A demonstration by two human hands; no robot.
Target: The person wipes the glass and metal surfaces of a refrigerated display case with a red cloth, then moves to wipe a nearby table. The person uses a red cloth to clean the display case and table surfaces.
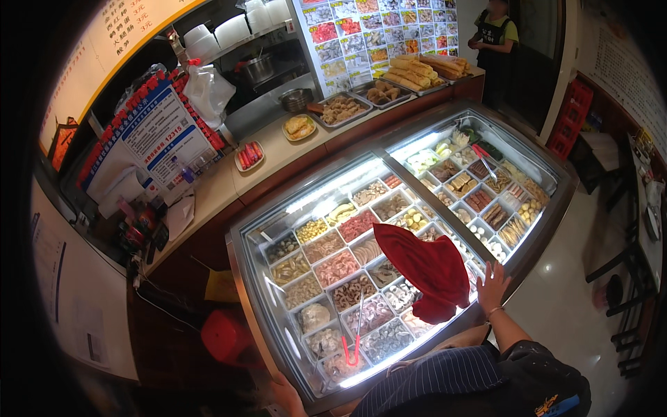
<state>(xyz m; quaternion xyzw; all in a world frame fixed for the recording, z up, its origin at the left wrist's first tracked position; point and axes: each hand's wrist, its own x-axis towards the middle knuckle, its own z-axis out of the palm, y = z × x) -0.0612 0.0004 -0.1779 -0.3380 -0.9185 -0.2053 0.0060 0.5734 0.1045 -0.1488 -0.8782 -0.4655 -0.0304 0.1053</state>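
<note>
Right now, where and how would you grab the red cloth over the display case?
I'd pinch the red cloth by its broad, bunched near-right part, coming from the right. The folds there should give some bulk to grip, the narrow corner points away to the far left, and the open right hand is just to its right.

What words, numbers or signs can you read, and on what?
I'll leave the wording uncopied.
Yellow-edged board: large characters, numbers.
Blue-striped notice: large number; small lines unreadable.
Picture menu: labels too small.
Right wall poster: blurred.
Left wall sheet: unreadable.
Background apron: characters too small.
</note>
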